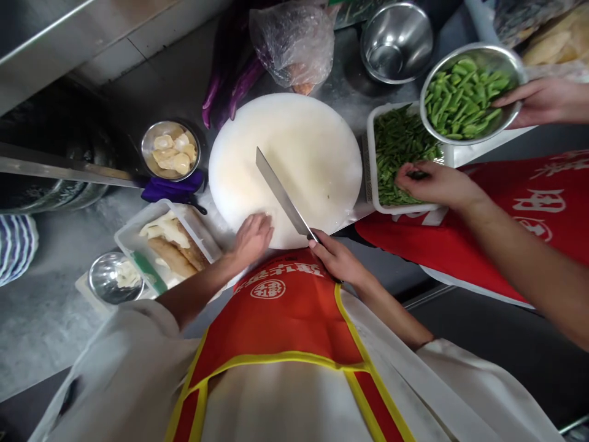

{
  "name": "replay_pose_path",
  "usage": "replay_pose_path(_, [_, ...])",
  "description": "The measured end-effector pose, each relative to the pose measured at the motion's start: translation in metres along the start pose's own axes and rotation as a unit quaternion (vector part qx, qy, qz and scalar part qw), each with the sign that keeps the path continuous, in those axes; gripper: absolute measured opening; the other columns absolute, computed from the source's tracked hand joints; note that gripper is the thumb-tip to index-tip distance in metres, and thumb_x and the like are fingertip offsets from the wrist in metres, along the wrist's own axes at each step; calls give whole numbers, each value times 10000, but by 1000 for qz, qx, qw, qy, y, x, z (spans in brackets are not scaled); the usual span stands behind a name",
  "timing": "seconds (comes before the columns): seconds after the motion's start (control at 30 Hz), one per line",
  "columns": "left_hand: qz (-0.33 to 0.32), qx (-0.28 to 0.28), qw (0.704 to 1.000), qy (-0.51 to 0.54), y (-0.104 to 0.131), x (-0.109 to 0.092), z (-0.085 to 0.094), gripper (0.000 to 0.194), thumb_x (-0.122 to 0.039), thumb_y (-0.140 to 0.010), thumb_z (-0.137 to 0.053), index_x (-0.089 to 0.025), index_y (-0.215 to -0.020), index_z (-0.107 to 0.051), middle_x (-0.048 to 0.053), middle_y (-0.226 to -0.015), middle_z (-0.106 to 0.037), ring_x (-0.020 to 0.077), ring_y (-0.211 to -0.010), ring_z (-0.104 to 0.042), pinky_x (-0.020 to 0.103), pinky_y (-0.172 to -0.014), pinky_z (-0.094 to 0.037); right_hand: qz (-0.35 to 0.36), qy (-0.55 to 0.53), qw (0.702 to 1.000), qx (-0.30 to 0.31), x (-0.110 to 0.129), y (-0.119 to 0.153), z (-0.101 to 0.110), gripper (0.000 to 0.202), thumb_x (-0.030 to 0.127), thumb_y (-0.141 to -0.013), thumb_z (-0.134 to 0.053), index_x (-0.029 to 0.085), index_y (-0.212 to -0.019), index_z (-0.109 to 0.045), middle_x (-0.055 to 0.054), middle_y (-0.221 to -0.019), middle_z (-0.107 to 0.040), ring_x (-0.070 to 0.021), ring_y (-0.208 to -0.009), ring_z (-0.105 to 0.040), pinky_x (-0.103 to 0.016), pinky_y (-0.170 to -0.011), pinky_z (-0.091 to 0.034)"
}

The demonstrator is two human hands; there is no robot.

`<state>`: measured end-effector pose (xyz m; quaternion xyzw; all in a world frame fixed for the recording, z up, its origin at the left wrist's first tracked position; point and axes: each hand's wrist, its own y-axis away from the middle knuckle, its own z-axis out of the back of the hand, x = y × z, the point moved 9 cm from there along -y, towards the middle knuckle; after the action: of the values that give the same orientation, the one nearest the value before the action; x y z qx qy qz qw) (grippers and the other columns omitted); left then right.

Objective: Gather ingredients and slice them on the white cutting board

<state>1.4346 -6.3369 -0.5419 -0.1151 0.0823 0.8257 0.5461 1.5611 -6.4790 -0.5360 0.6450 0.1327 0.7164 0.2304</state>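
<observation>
A round white cutting board [294, 123] lies in front of me. My right hand [338, 258] is closed round the handle of a cleaver [280, 190] at the board's near edge. The blade slants up and left across the board. My left hand [254, 238] rests palm down at the near left edge of the board, its fingers loosely bent, with nothing visible in it. Left of that hand stands a clear plastic box [172, 245] holding long brown and pale pieces. A small metal bowl [170, 150] with pale yellowish chunks stands at the board's left.
On the right, a co-worker's hand holds a metal bowl of cut green pieces [469, 101]; their other hand is over a white basket [381, 205] of green vegetables. Eggplants [242, 83], a plastic bag [294, 43] and a metal bowl [398, 43] lie behind the board.
</observation>
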Motion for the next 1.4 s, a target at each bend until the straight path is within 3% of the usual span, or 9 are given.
replay_pose_path(0.1, [40, -64, 997, 11, 6, -16, -7, 379, -298, -1012, -498, -99, -1316, -606, 190, -1283, -633, 318, -1204, -575, 471, -1055, -505, 14, 26, 999, 14, 5, 6, -3, 539, 556, -1037, -393, 229, -1444, -526, -91, -1375, -662, -262, -1284, -615, -415, -1094, -479])
replay_pose_path(0.23, [47, -108, 991, 55, 6, -15, -16, 313, -230, -1018, -473, -125, -1272, -625, 163, -1257, -668, 296, -1222, -593, 481, -1086, -495, 1, 61, 998, 31, 2, 18, 1, 555, 551, -1049, -359, 216, -1465, -511, -95, -1355, -680, -264, -1236, -652, -408, -1065, -500])
replay_pose_path(0.4, [-4, -122, 990, 68, 7, -6, -13, 246, -183, -993, -514, -133, -1181, -665, 135, -1171, -709, 269, -1172, -625, 444, -1026, -523, 13, 124, 990, 72, 7, 30, 10, 572, 536, -1063, -316, 211, -1506, -472, -121, -1355, -680, -273, -1177, -684, -412, -1013, -526])
replay_pose_path(0.5, [-33, -124, 991, 45, 8, -4, -12, 171, -184, -974, -535, -158, -984, -704, 113, -985, -725, 266, -1031, -657, 438, -916, -539, 28, 167, 980, 109, 14, 32, 8, 603, 535, -1065, -294, 187, -1536, -438, -154, -1402, -645, -298, -1220, -663, -432, -1015, -525])
replay_pose_path(0.63, [-48, -120, 991, 26, 8, -2, -15, 243, -187, -952, -544, -191, -733, -648, 78, -763, -670, 245, -810, -630, 421, -796, -519, 28, 194, 972, 131, 14, 24, 3, 632, 553, -1062, -255, 159, -1508, -469, -190, -1388, -644, -314, -1170, -682, -431, -958, -545])
replay_pose_path(0.83, [-59, -128, 989, 45, 7, -5, -11, 163, -152, -953, -555, -184, -820, -642, 72, -823, -690, 231, -844, -633, 413, -823, -522, -4, 174, 974, 142, 8, 22, 4, 668, 572, -1060, -221, 133, -1498, -469, -192, -1223, -712, -304, -1065, -703, -426, -915, -533])
replay_pose_path(1.1, [-43, -128, 988, 78, 6, -2, -15, 102, -145, -930, -611, -173, -1002, -678, 109, -1012, -733, 259, -1040, -660, 439, -928, -530, -120, 165, 964, 173, 16, 75, 27, 629, 568, -1065, -231, 187, -1513, -453, -120, -1009, -754, -250, -899, -724, -336, -787, -515])
replay_pose_path(1.2, [-32, -110, 989, 89, 4, 0, -17, 104, -150, -940, -592, -194, -961, -685, 89, -946, -730, 249, -1003, -662, 431, -903, -527, -98, 157, 968, 171, 16, 54, 19, 625, 565, -1066, -226, 190, -1516, -444, -125, -1049, -757, -253, -932, -725, -339, -808, -513])
replay_pose_path(1.4, [-44, -111, 991, 68, 0, -6, -4, 162, -157, -953, -569, -196, -834, -670, 66, -822, -693, 227, -878, -625, 389, -827, -491, 20, 175, 973, 151, 25, -24, -14, 603, 520, -1070, -235, 143, -1476, -474, -164, -1190, -729, -285, -1069, -695, -381, -916, -499])
